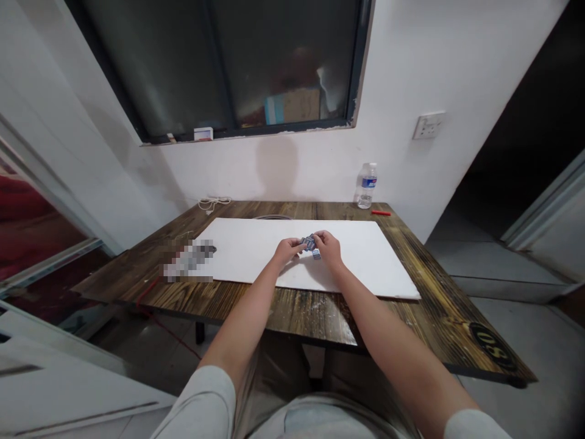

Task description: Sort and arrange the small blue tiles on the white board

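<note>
Several small blue-and-white patterned cards [308, 242], overlapping like a loose fan, are held between my two hands above the white board [247, 244]. My left hand [289, 250] pinches their left side with thumb and fingers. On the opposite side, the fingers of my right hand [328, 246] are closed on the right edge. Another piece with the same pattern [316, 255] shows just below the cards, near my right hand; whether it lies on the board or hangs from the held ones I cannot tell. The cards' exact markings are too small to read.
The board rests on a dark wooden table [301, 311]. A water bottle [367, 186] and a red pen-like stick [381, 213] are at the back right, a white cable [214, 202] at the back left. Something blurred out [189, 261] covers the board's left end.
</note>
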The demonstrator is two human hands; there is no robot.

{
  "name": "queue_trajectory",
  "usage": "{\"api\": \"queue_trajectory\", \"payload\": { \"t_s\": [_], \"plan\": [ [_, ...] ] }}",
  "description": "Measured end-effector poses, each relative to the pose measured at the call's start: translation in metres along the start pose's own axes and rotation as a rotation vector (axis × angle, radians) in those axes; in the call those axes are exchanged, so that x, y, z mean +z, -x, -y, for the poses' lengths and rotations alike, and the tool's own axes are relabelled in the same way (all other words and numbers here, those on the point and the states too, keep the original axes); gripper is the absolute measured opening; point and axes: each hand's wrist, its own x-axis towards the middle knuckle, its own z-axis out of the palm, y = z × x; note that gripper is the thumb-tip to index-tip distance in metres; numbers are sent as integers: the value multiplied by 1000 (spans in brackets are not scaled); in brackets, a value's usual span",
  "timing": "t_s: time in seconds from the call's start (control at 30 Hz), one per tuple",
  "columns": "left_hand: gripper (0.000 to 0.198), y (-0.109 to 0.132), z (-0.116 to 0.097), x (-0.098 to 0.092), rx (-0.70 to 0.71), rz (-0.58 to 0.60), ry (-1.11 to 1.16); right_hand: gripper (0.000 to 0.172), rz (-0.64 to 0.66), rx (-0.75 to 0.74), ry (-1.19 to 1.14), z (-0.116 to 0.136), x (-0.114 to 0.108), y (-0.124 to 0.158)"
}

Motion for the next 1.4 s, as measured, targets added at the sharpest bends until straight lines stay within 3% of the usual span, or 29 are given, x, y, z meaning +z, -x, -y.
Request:
{"api": "queue_trajectory", "payload": {
  "t_s": [0.4,0.63,0.83,1.0,1.4],
  "plan": [
    [39,0,-1,1,-14,35,38,23,-99,-76,101,10,0,8],
    [37,-4,7,1,-60,3,49,27,-246,4,-113,4,-8,-1],
    [31,-5,7,2,-98,-115,121,25,-149,40,61,-6,-24,-12],
    [30,-6,6,0,-138,-200,147,18,46,36,187,-6,-34,-17],
    [30,-7,8,-1,-139,-206,140,19,306,-12,526,-13,-37,-11]
  ]
}}
